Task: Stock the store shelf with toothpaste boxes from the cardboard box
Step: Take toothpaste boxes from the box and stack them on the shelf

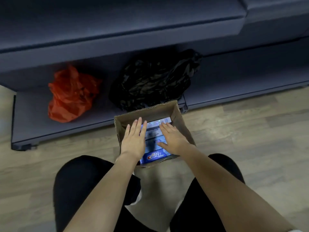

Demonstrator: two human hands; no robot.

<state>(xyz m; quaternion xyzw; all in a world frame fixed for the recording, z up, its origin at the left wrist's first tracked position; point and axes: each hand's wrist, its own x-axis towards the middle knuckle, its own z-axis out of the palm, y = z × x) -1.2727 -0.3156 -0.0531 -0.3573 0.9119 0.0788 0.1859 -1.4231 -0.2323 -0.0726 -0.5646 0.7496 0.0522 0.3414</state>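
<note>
An open brown cardboard box (pixel 168 108) stands on the floor in front of the lowest shelf. Inside lie several blue toothpaste boxes (pixel 154 155) side by side, the nearest one showing its brand name. My left hand (pixel 133 139) reaches into the box's left side with straight fingers over the packs. My right hand (pixel 172 139) lies flat on the packs at the right, fingers spread and straight. Neither hand grips anything.
The dark blue-grey store shelf (pixel 30 114) runs across the view, with upper shelves (pixel 117 22) overhanging it. An orange plastic bag (pixel 70 94) and a black plastic bag (pixel 153 79) lie on the lowest shelf. My knees in black trousers flank the box on the wood-look floor (pixel 250 131).
</note>
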